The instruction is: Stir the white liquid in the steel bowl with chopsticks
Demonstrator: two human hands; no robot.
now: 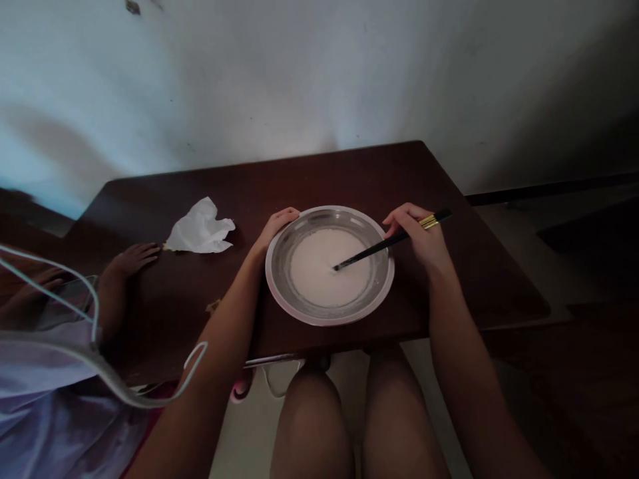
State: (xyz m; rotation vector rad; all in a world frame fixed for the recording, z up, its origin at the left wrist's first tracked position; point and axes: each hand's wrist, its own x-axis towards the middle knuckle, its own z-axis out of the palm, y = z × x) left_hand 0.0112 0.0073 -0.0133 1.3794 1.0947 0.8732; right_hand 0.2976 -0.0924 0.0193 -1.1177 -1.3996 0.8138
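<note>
A round steel bowl [377,293] holding a white liquid [324,273] rests on a dark wooden table [349,176]. My left hand [277,226] grips the bowl's left rim, fingers curled over the edge. My right hand [419,233] is closed on black chopsticks [384,244] with gold bands near the top. Their tips dip into the white liquid near the bowl's middle.
A crumpled white tissue [200,229] lies on the table to the left. Another person's hand [132,258] rests on the table's left edge, their light clothing [44,372] filling the lower left. A white wall [299,80] stands behind. My knees [349,412] sit under the table's front edge.
</note>
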